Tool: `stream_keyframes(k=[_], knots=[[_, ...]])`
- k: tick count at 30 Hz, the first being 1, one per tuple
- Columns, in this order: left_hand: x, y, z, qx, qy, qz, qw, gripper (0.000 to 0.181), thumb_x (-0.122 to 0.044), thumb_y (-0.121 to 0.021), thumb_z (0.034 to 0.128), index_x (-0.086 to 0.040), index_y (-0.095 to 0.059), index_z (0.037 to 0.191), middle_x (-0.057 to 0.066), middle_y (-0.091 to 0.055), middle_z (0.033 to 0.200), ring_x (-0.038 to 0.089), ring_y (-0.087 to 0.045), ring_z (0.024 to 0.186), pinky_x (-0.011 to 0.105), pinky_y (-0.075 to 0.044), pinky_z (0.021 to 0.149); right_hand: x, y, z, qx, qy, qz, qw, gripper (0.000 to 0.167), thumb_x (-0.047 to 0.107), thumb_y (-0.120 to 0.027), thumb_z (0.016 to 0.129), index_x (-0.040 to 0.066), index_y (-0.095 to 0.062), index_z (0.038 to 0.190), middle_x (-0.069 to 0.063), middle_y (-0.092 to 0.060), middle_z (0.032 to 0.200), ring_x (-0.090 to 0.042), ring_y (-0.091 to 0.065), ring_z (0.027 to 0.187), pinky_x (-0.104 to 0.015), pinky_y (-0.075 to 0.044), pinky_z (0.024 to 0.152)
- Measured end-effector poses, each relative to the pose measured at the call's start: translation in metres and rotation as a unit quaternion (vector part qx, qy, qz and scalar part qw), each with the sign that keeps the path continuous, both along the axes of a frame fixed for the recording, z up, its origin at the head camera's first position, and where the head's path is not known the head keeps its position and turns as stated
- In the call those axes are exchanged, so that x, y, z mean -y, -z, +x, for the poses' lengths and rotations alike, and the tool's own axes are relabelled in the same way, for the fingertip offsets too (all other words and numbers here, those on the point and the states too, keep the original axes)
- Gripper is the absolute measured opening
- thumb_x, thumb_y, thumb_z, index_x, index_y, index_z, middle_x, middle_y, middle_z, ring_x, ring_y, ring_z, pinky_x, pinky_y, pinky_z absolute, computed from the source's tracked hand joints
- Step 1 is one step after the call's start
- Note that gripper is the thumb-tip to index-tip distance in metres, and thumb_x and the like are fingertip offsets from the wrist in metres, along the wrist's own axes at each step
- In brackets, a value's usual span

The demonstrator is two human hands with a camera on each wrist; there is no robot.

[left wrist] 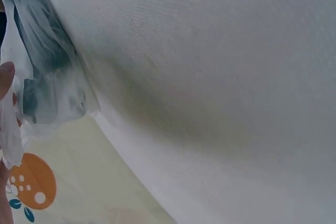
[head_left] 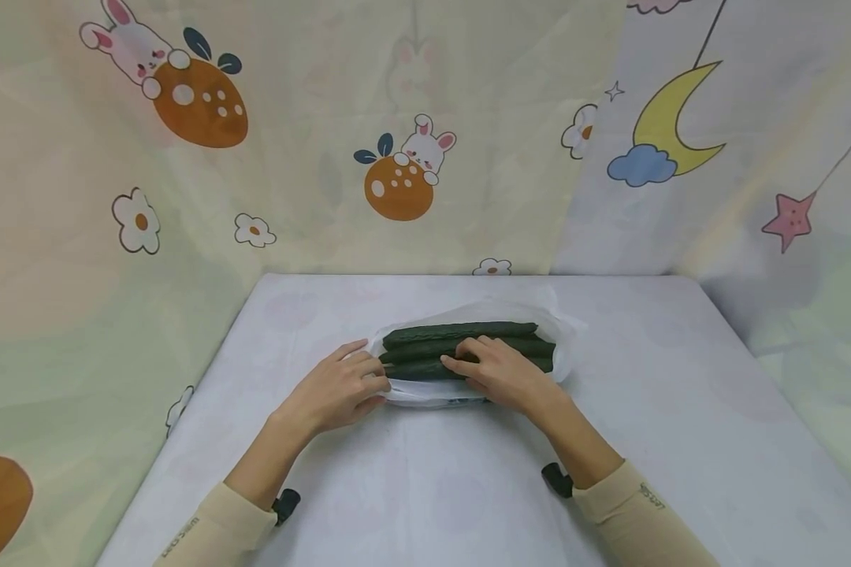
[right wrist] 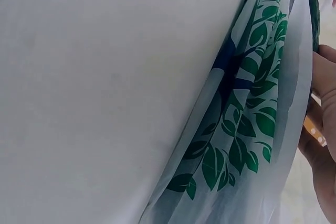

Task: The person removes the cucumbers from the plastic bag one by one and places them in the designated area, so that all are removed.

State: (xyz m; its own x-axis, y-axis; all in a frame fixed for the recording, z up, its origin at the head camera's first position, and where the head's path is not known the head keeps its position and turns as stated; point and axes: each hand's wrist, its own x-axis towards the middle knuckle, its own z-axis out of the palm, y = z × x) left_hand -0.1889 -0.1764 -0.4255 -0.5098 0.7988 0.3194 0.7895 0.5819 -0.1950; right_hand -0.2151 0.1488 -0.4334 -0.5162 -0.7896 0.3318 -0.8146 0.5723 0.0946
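Note:
Several dark green cucumbers [head_left: 461,331] lie side by side in a thin white plastic bag [head_left: 432,390], its mouth spread open around them. At the bag's left end, my left hand [head_left: 343,386] pinches the plastic edge; the left wrist view shows the thumb [left wrist: 5,77] against the film. My right hand [head_left: 503,374] reaches over the front rim with bent fingers and grips a cucumber near the middle. Green leaves and a dark blue mark are printed on the bag's outside [right wrist: 236,119] in the right wrist view. The cucumbers' undersides are hidden.
A white-covered table [head_left: 425,488] carries the bag near its back edge. Behind and beside it hangs a pale curtain [head_left: 312,157] printed with rabbits, flowers, a moon and a star. Dark wrist devices [head_left: 557,480] show at both sleeves.

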Motion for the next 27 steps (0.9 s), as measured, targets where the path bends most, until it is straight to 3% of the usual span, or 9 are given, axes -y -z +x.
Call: stream_keyframes(k=[11, 19, 27], knots=[[0.0039, 0.005, -0.0024, -0.006, 0.003, 0.025, 0.9997, 0.019, -0.025, -0.086, 0.0832, -0.025, -0.073, 0.098, -0.006, -0.068, 0.103, 0.017, -0.065, 0.105, 0.047, -0.044, 0.114, -0.0023, -0.0012, -0.0029, 0.01, -0.024, -0.036, 0.999, 0.052, 0.005, -0.079, 0.088, 0.019, -0.068, 0.137, -0.004, -0.064, 0.115, -0.019, -0.061, 0.095, -0.032, -0.051, 0.074], [0.0017, 0.0039, -0.0032, 0.019, -0.018, 0.037, 0.999, 0.017, -0.034, -0.078, 0.0927, -0.023, -0.072, 0.105, -0.003, -0.066, 0.108, 0.019, -0.065, 0.102, 0.045, -0.047, 0.11, -0.0056, -0.0006, -0.0052, 0.02, -0.026, -0.052, 0.9981, 0.054, 0.006, -0.08, 0.089, 0.015, -0.065, 0.14, -0.006, -0.063, 0.118, -0.019, -0.06, 0.098, -0.034, -0.052, 0.076], [0.0014, 0.0043, -0.0062, 0.022, -0.023, 0.024, 0.9992, 0.014, -0.031, -0.078, 0.0927, -0.024, -0.073, 0.104, -0.003, -0.068, 0.112, 0.019, -0.065, 0.107, 0.043, -0.047, 0.109, -0.0074, -0.0065, -0.0088, 0.031, -0.032, -0.09, 0.9949, 0.053, 0.003, -0.078, 0.089, 0.013, -0.065, 0.14, -0.01, -0.062, 0.119, -0.02, -0.061, 0.096, -0.035, -0.055, 0.081]])
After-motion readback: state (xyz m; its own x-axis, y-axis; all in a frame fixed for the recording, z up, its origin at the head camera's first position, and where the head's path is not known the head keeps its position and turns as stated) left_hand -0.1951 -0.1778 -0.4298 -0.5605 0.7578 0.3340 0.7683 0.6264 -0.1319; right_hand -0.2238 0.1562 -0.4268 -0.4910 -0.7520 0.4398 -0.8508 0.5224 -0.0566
